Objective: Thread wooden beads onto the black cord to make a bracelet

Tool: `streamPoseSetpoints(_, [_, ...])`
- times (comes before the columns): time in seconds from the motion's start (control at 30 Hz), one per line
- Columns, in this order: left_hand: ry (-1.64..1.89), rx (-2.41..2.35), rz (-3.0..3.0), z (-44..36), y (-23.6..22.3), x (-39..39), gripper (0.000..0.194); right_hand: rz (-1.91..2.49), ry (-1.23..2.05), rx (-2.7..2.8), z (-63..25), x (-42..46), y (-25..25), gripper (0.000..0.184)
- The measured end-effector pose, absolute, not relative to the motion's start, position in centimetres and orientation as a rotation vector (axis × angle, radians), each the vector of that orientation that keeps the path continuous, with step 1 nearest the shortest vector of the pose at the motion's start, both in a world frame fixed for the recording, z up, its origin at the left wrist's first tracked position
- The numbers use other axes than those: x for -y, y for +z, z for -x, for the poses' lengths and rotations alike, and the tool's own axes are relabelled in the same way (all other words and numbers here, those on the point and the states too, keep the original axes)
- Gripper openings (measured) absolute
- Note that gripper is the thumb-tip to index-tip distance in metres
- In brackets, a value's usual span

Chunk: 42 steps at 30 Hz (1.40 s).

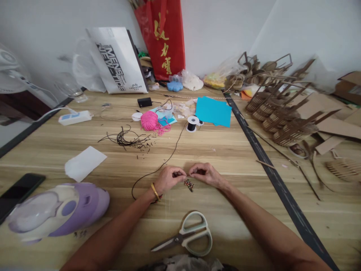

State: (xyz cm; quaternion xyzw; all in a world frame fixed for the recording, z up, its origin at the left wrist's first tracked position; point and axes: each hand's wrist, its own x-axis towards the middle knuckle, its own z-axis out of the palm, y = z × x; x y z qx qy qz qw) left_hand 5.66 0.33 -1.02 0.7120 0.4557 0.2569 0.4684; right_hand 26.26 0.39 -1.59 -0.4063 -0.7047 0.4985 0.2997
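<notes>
My left hand (171,178), with a gold bracelet at the wrist, is closed in a pinch. A black cord (175,147) runs from a white spool (193,124) down and around to the left wrist, and its end seems to be in the left fingertips. Opposite, my right hand (205,174) is also pinched, its fingertips almost touching the left ones. A tiny dark piece shows between them, too small to make out. Just below the fingertips lies a small cluster of brown and multicoloured beads (189,185). Scissors with pale handles (196,233) rest open nearer to me.
On the left are a purple-and-white device (76,209), a phone (26,188), white paper (86,163) and black cord pieces (124,138). Pink yarn (149,121) and blue sheets (213,111) lie farther back. Small woven baskets (282,116) stand at right, beyond a dark strip (270,169).
</notes>
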Motion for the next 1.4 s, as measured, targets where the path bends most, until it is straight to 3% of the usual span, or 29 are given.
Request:
streamPoseSetpoints(0.57, [0.624,-1.114,-1.776,-5.65,-1.38,-0.38,0.014,1.043,1.306,1.901,-26.12,-0.36,-1.26,0.021])
streamPoseSetpoints(1.4, [0.613,-1.119,-1.799,-5.66,-1.55,-0.4,0.013,1.04,1.309,1.923,-26.14,-0.34,-1.41,0.026])
